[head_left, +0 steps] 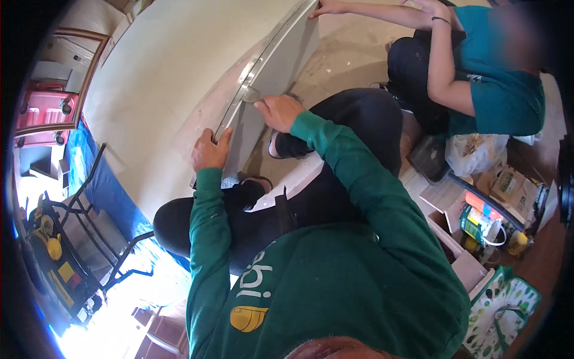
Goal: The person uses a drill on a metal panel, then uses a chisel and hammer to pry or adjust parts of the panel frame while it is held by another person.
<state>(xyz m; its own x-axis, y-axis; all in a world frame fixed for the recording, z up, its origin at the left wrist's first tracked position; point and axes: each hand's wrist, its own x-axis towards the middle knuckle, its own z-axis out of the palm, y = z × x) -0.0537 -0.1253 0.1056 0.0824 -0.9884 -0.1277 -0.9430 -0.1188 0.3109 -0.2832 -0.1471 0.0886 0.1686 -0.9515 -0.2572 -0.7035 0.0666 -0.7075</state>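
The right grip (pixel 281 114) pinches a scraper-like tool (pixel 250 94) to its upper left, at the long edge of the grey panel (pixel 247 135), which slants toward upper right; the left grip (pixel 210 151) clasps that edge nearer the body.

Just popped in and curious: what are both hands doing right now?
Left hand: closed on the pale panel's edge.
Right hand: closed, holding a small flat tool at that edge.
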